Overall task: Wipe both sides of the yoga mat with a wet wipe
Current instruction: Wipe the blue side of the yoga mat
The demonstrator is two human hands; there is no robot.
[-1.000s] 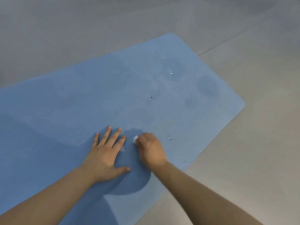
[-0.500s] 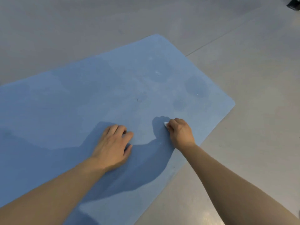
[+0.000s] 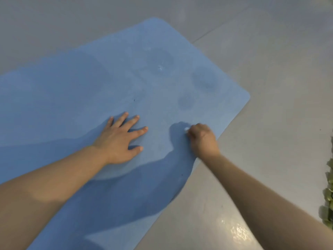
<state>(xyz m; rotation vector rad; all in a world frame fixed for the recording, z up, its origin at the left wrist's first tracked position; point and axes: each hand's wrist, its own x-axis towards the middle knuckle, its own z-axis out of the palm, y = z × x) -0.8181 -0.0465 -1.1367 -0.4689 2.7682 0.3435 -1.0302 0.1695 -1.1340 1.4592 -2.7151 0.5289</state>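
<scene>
A blue yoga mat [image 3: 90, 91] lies flat on the grey floor, running from the lower left to a rounded end at the upper right. My left hand [image 3: 119, 139] rests palm down on the mat with its fingers spread. My right hand [image 3: 202, 139] sits near the mat's right edge, fingers curled round a small white wet wipe [image 3: 186, 129], of which only a tip shows. Darker damp patches [image 3: 204, 81] mark the mat beyond my hands.
Grey tiled floor [image 3: 270, 87] surrounds the mat, with a grout line running up to the right. Green leaves of a plant [image 3: 328, 201] show at the right edge. A glossy reflection lies on the floor near my right forearm.
My right hand with the wipe has slid to the right across the mat toward its edge. My left hand curled its fingers, then spread them flat again.
</scene>
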